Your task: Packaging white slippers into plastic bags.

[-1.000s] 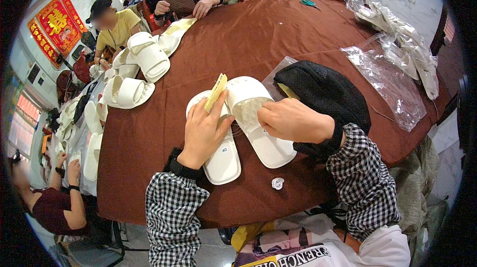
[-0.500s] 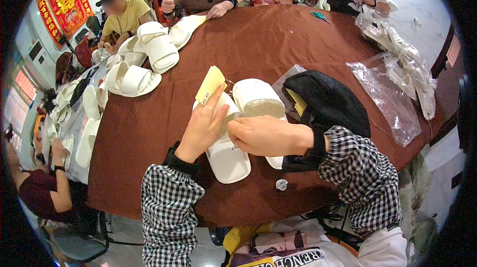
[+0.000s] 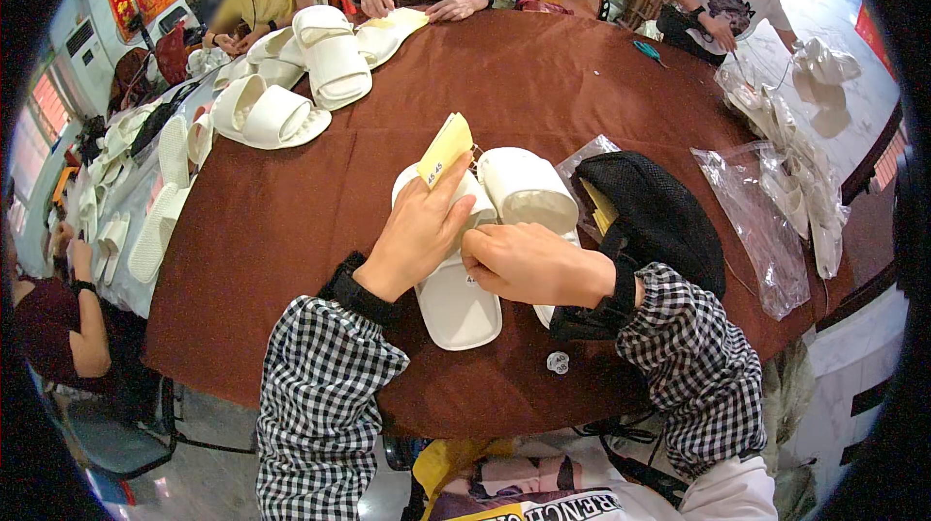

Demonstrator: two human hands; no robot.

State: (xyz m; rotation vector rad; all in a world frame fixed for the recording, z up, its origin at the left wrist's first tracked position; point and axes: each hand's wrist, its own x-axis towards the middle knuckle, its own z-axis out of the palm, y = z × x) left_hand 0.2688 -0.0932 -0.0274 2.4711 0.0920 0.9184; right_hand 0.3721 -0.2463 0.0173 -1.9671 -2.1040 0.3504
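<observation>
Two white slippers [image 3: 459,315] are laid side by side on the tabletop [image 3: 281,240]. A yellow card [image 3: 445,149] is pinched by the left hand [image 3: 411,233] over the left slipper. The right hand [image 3: 536,264] is curled tightly above both; whether anything is pinched cannot be told. A black bag [image 3: 664,216] is set alongside.

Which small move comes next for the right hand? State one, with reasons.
Probably the right hand should peel the small printed label on the left white slipper: its curled fingers partly cover that label, while the left hand holds folded yellow paper. The right fingertips are hidden, so any grip is unclear.
</observation>
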